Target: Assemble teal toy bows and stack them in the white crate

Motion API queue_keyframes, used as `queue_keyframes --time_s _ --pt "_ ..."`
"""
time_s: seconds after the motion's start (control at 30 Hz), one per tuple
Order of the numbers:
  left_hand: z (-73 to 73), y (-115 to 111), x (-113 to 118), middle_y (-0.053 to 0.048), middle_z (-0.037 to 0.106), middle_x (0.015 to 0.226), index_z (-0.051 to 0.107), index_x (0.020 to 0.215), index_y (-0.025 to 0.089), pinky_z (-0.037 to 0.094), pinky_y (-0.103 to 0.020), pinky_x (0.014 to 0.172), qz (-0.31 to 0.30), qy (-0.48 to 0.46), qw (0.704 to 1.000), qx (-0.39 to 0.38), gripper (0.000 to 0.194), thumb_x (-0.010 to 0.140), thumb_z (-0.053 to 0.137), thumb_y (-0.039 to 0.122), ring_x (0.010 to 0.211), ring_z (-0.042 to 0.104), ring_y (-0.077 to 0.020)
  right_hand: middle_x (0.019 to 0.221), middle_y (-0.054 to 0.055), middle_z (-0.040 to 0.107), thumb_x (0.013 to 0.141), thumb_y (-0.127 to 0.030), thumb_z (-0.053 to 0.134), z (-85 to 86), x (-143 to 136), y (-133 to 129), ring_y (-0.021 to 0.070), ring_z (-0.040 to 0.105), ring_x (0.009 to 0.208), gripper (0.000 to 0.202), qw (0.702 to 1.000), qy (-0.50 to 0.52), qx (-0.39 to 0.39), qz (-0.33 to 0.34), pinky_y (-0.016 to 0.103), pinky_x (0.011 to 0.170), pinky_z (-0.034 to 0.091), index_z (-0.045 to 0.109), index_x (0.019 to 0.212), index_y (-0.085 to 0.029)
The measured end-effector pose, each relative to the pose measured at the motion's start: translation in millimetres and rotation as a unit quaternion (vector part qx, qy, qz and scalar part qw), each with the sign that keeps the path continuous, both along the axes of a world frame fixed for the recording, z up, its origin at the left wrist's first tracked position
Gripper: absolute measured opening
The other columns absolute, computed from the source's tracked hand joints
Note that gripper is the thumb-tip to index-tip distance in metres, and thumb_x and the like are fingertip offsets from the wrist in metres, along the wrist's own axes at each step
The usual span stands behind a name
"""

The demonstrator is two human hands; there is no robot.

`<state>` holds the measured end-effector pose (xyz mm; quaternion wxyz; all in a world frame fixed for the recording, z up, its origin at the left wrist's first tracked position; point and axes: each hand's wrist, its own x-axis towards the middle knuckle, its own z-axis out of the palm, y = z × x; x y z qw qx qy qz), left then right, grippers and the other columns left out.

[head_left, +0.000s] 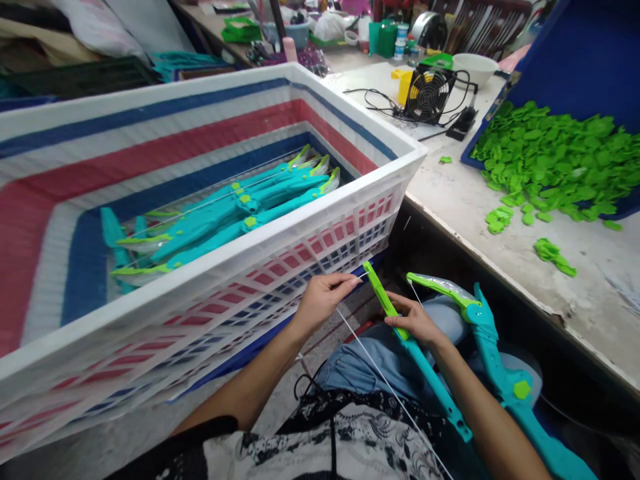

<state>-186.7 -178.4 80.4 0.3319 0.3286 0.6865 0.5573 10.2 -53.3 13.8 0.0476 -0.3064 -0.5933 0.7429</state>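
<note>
My left hand [327, 297] pinches the end of a white string [373, 363] between thumb and fingertips, close to the green tip of a limb. The string runs from there down across my lap to the lower right. My right hand [415, 321] grips the narrow green and teal toy bow limb [383, 297], which slants from its tip down to a teal end with holes. Beside it, over my legs, lies a teal toy bow [493, 353] with a green tip and a green badge. Whether the two pieces join is hidden.
On my left stands a large white plastic crate [320, 250] lined with striped sheeting, holding several teal toy bows [215, 217]. At right, a blue bin [570, 47] spills green pieces [565, 157] onto the worktable [500, 260]. A black fan [429, 95] stands farther back.
</note>
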Motion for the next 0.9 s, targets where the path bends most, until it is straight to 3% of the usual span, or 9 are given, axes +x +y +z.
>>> queue_keyframes --time_s 0.57,0.63,0.7,0.8,0.9 --pt "-5.5 9.8 1.1 -0.005 0.074 0.081 0.075 0.080 0.016 0.048 -0.027 0.070 -0.007 0.010 1.000 0.020 0.024 0.075 0.065 0.038 0.074 0.065 -0.0188 0.099 0.004 0.070 0.062 -0.036 0.081 0.5 -0.8 -1.2 0.0201 0.063 0.091 0.074 1.000 -0.001 0.005 0.008 0.035 0.086 0.047 0.056 0.130 -0.022" --pt "-4.6 12.0 3.1 -0.001 0.068 0.067 0.071 0.080 0.016 0.044 -0.024 0.060 -0.004 0.006 1.000 0.023 0.023 0.075 0.065 0.037 0.061 0.058 -0.0136 0.102 0.005 0.070 0.063 -0.036 0.079 -1.2 -1.2 -3.0 0.0210 0.063 0.093 0.073 1.000 0.002 0.019 0.012 0.036 0.089 0.046 0.055 0.131 -0.021" --pt "-3.8 14.4 5.8 0.007 0.050 0.052 0.067 0.091 0.016 0.034 -0.021 0.051 0.014 0.001 0.999 0.034 0.027 0.073 0.067 0.036 0.048 0.043 -0.0086 0.107 0.005 0.069 0.066 -0.036 0.078 -4.9 -2.2 -6.2 0.0227 0.062 0.099 0.071 0.999 0.001 0.049 0.010 0.039 0.093 0.045 0.055 0.131 -0.021" --pt "-3.7 16.0 9.2 0.011 0.031 0.051 0.061 0.105 0.017 0.027 -0.020 0.049 0.031 0.013 0.998 0.049 0.040 0.070 0.070 0.033 0.046 0.031 -0.0072 0.118 0.006 0.066 0.069 -0.037 0.074 -11.0 -5.1 -12.2 0.0253 0.058 0.110 0.065 0.992 -0.001 0.129 -0.002 0.043 0.101 0.041 0.056 0.131 -0.023" --pt "-6.7 15.5 10.5 0.009 0.032 0.050 0.065 0.083 0.016 0.026 -0.022 0.050 0.037 0.057 0.997 0.025 0.020 0.073 0.064 0.033 0.047 0.031 -0.0079 0.129 0.006 0.060 0.076 -0.037 0.067 -10.9 -9.5 -14.9 0.0264 0.055 0.118 0.058 0.977 -0.005 0.211 0.003 0.045 0.105 0.037 0.055 0.131 -0.025"
